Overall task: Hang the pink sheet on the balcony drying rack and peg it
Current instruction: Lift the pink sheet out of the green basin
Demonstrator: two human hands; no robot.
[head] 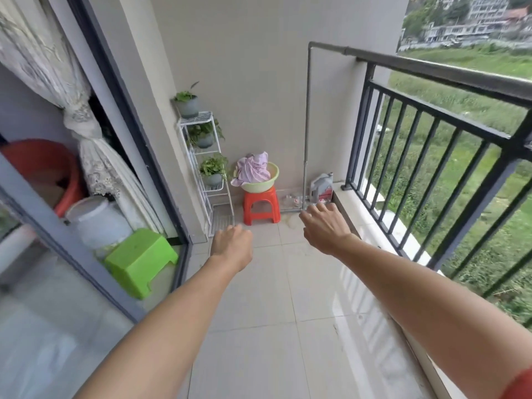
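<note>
The pink sheet (253,169) lies bunched in a light green basin (269,184) on a red plastic stool (261,206) against the far wall. A grey metal drying rack (308,110) stands to its right, its upright pole rising to a bar that runs along the top of the railing. Both my arms reach forward over the tiled floor. My left hand (231,246) is curled with nothing in it, short of the stool. My right hand (324,227) holds nothing, fingers spread, near the foot of the rack pole. No pegs are visible.
A white plant stand (205,168) with three potted plants stands left of the stool. A black balcony railing (431,145) runs along the right. A grey jug (321,185) sits in the far corner. A sliding glass door, a green stool (141,259) and tubs are at left.
</note>
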